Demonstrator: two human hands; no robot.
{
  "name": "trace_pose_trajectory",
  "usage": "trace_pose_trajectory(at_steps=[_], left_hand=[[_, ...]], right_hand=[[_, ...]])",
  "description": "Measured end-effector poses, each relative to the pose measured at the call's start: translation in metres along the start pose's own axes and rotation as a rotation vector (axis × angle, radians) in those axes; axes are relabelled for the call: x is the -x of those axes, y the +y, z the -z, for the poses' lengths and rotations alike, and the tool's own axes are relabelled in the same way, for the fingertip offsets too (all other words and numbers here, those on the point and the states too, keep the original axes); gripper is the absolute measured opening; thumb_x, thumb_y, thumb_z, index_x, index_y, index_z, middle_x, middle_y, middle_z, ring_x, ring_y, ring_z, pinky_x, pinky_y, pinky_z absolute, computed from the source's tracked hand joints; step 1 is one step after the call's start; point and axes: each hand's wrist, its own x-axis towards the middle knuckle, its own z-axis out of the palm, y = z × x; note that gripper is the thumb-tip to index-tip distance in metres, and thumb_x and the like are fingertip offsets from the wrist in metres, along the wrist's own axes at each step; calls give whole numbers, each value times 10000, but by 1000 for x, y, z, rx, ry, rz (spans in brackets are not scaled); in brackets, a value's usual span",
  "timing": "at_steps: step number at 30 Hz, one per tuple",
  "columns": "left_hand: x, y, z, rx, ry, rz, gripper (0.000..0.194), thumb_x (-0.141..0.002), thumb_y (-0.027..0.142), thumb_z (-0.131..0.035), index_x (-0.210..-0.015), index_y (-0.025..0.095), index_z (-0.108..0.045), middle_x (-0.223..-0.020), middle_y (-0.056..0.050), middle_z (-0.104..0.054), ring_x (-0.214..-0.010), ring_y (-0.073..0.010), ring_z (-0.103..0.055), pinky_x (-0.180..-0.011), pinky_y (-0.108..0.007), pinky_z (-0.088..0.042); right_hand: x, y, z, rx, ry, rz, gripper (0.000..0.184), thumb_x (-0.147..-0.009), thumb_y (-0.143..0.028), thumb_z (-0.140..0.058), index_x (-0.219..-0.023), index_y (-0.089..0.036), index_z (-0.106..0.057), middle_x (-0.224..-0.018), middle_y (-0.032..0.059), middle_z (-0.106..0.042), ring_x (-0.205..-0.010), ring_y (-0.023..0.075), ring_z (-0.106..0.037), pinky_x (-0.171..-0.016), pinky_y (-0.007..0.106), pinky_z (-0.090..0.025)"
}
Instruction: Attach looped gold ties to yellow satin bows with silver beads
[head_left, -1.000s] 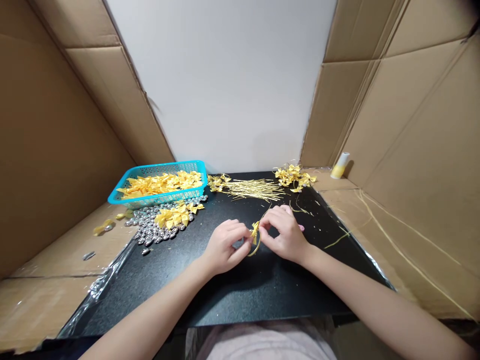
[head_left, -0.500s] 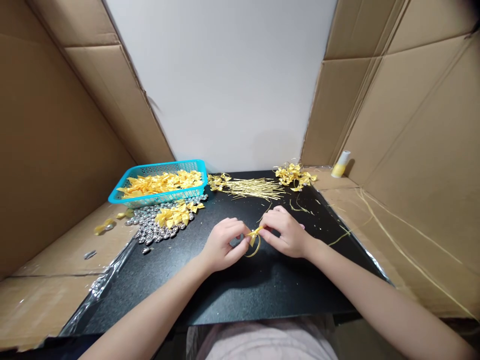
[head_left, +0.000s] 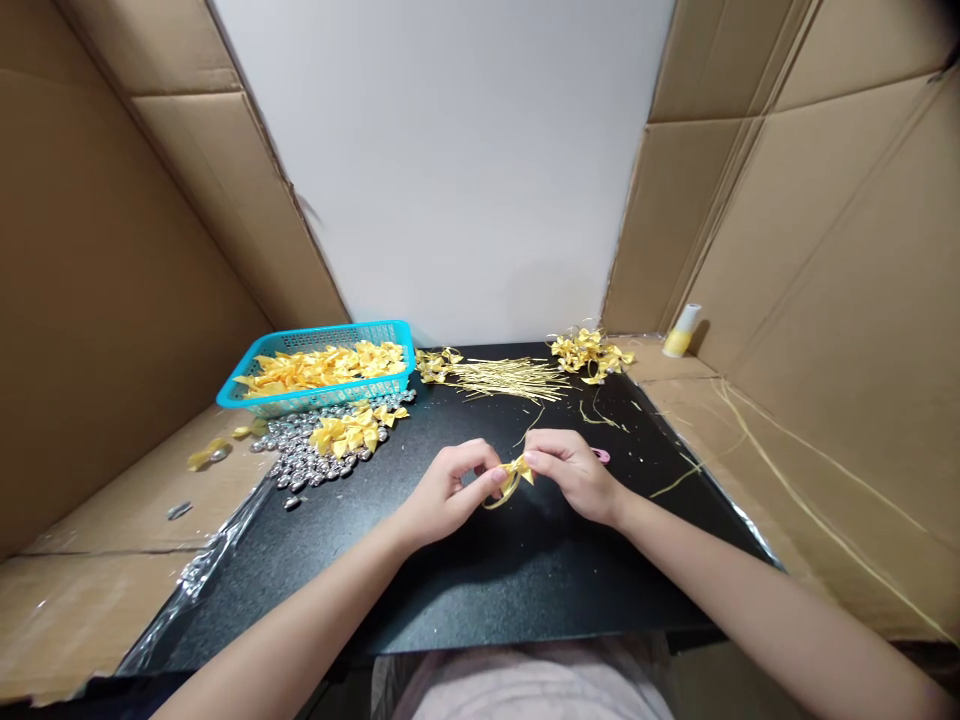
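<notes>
Between my hands, above the black table, is a yellow ribbon bow [head_left: 517,470] with a thin yellow tie looping down below it. My left hand [head_left: 459,490] pinches the bow's left side between thumb and fingers. On the other side, my right hand [head_left: 571,473] grips the right part of the bow, its fingers curled. The bow's centre is partly covered by my fingertips. A pink scissors handle [head_left: 601,456] pokes out just beyond my right hand, its other end hidden.
A blue basket [head_left: 315,401] holds yellow bows at the back left. Silver beads [head_left: 319,467] and several bows lie before it. Cut yellow ties [head_left: 511,377] lie at the back, with finished-looking bows [head_left: 589,352] to their right. A white-yellow cone [head_left: 682,332] stands by the cardboard wall [head_left: 847,300].
Both hands have turned the bow slightly, and it sits a little further right. My right hand's fingers have curled in more, and the pink handle shows more beside it.
</notes>
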Motion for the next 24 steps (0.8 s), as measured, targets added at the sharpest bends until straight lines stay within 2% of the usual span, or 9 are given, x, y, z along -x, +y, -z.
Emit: trace_pose_trajectory(at_steps=[6, 12, 15, 19, 24], left_hand=[[0, -2, -6, 239, 32, 130, 386, -911, 441, -518, -664, 147, -557, -631, 3, -548, -573, -103, -451, -575, -223, -359], [1, -3, -3, 254, -44, 171, 411, -915, 460, -502, -740, 124, -660, -671, -39, -637, -654, -145, -555, -664, -259, -414], [0, -1, -3, 252, -41, 207, 363, -895, 428, -550, -738, 124, -668, -647, -27, -639, -610, -126, -540, -615, -235, -404], [-2, 1, -4, 241, -21, 184, 329, -885, 401, -570, -722, 127, -652, -632, -11, -633, -568, -102, -505, -571, -209, -384], [-2, 2, -4, 80, 53, 102, 316, -913, 355, -530, -707, 134, -624, -624, -3, -610, -572, -99, -504, -581, -202, -390]], right_hand=[[0, 1, 1, 11, 16, 21, 433, -941, -453, -430, -609, -186, -512, -627, -3, -507, -598, 133, -470, -604, 268, -381], [0, 1, 5, 167, -53, 86, 410, -956, -405, -406, -629, -187, -523, -628, -2, -539, -610, 135, -491, -651, 284, -378], [0, 1, 6, 236, -53, 112, 418, -955, -437, -384, -657, -187, -537, -633, 0, -548, -623, 140, -494, -682, 301, -374], [0, 1, 8, 277, -82, 145, 401, -946, -456, -390, -716, -181, -570, -646, -4, -552, -617, 135, -491, -712, 314, -371], [0, 1, 4, 243, -29, 101, 324, -938, -350, -455, -687, -183, -573, -642, -1, -572, -630, 133, -512, -685, 291, -386]])
